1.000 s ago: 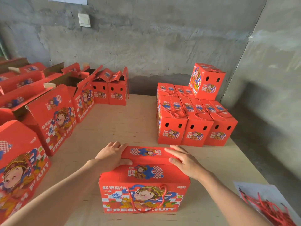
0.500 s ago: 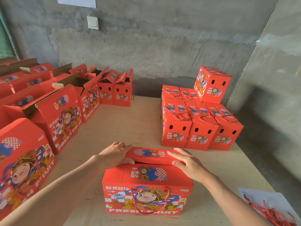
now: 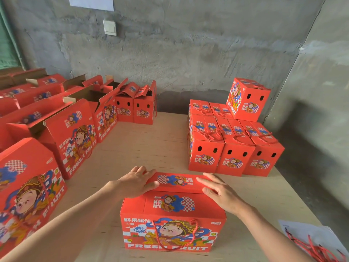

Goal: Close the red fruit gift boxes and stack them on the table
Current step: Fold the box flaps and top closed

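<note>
The flap (image 3: 175,181), long axis left-right, is pressed at each end by 1 flat, open-fingered hand: left hand (image 3: 137,183), right hand (image 3: 221,193).

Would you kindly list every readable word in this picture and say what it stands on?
"FRESH FRUIT": front of the near box.
"GOOD": same front, upper right.
"FRESH FRUIT": open box on the left.
Chinese characters on the boxes: too unsure to quote.
Wall paper, table sheet: unreadable.

Red cartoon-printed gift box (image 3: 172,233) upright on table (image 3: 151,148), far flap (image 3: 177,181) seemingly nearly closed.
</note>
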`<state>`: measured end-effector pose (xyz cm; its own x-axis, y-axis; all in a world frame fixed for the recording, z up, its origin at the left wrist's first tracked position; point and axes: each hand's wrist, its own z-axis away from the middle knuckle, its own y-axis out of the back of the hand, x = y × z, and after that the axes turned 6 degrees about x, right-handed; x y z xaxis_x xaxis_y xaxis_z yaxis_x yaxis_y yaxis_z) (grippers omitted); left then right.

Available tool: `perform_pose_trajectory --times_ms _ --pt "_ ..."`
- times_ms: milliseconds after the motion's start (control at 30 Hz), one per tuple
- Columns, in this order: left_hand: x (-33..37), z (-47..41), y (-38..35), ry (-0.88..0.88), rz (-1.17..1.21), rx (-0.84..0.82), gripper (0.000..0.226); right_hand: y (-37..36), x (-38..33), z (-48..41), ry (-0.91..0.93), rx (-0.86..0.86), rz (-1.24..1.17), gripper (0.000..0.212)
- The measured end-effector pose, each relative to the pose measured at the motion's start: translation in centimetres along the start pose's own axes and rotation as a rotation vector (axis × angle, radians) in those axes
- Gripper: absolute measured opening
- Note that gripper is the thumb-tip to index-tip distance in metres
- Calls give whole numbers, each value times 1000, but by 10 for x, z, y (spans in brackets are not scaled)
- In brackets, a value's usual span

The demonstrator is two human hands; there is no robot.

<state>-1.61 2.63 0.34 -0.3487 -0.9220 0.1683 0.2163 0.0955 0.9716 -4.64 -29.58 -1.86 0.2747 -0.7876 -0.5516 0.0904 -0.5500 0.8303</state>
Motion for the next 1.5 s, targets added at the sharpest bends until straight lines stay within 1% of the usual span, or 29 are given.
perform_pose_trajectory --times_ms 67,167,200,267,300,367,433,533,633,700,733,767,833,900,967,1033,1100,1167,1233,1267,1333,1367,1500 --pt "-2 0 0 -15 8 16 93 0 0 0 1 2 -9 36" --pt "-6 -2 1 -73 -49 21 97 -1 -2 1 8 11 -23 33" --pt "-7 -3 0 -85 -64 19 93 -1 -2 1 5 15 -41 32" --pt "-8 -3 -3 -89 -69 18 69 -4 -3 3 -3 18 -73 33" --pt "-9 -3 -5 -77 -49 20 61 -4 -3 3 -4 16 -77 34" --pt "-7 -1 -9 -54 -25 29 58 -4 -4 3 -3 13 -64 36" --pt "-7 0 -9 -49 -33 32 58 -1 -6 4 4 -1 18 38" --pt "-6 -2 -12 -50 -59 55 58 -5 -10 5 100 -31 267 44" --pt "-6 -4 -16 -42 -86 52 57 -6 -17 7 54 -170 301 43" --pt "-4 -5 -14 -27 -128 47 56 0 -19 4 28 -202 293 41" --pt "-1 -4 -13 -9 -144 60 55 3 -20 0 33 -167 287 41" --pt "5 0 -13 8 -153 82 55 5 -20 -3 46 -97 275 41" --pt "33 13 -23 -2 -147 123 55 4 -19 -10 46 18 209 40" --pt "75 30 -46 -58 -114 148 58 -1 -15 -14 5 29 88 39" --pt "109 44 -62 -66 -39 168 76 -5 -12 -15 -3 61 24 37" --pt "117 48 -71 -72 -41 187 97 -6 -11 -14 -8 97 29 35" --pt "109 48 -65 -100 -51 230 104 -8 -11 -12 -27 148 54 35" --pt "96 45 -56 -146 -102 281 100 -13 -13 -5 -50 217 81 35" --pt "85 40 -46 -222 -174 342 83 -16 -16 4 -97 268 124 37" --pt "78 36 -42 -254 -163 344 72 -17 -18 10 -125 282 156 38" --pt "60 22 -37 -307 -121 321 55 -18 -24 21 -167 293 218 42" --pt "50 14 -34 -304 -120 287 50 -20 -27 28 -180 297 235 44" --pt "23 -17 -12 -261 -169 176 48 -39 -49 56 -199 318 277 52"
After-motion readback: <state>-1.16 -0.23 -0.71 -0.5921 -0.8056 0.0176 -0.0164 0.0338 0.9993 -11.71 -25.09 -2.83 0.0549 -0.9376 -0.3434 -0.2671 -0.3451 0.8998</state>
